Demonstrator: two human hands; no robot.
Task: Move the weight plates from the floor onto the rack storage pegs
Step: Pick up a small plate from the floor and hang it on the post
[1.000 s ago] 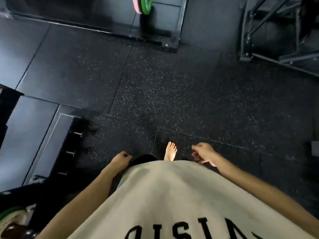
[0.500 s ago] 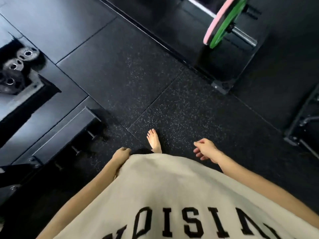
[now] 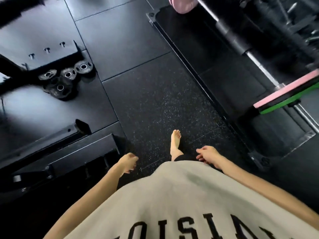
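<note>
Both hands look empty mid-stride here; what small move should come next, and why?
Probably a step forward and to the left, toward the small black plates clustered on the floor at upper left. The left hand and right hand both hang empty beside the shirt, and one bare foot is forward on the speckled mat, well short of those plates.

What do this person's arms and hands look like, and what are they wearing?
Both arms are bare as far as the view shows, with no sleeves reaching the forearms. The left hand and right hand wear no gloves, and no watch or rings are visible, though the picture is blurred. The person wears a loose beige shirt with large black block letters. One bare foot shows.
</note>
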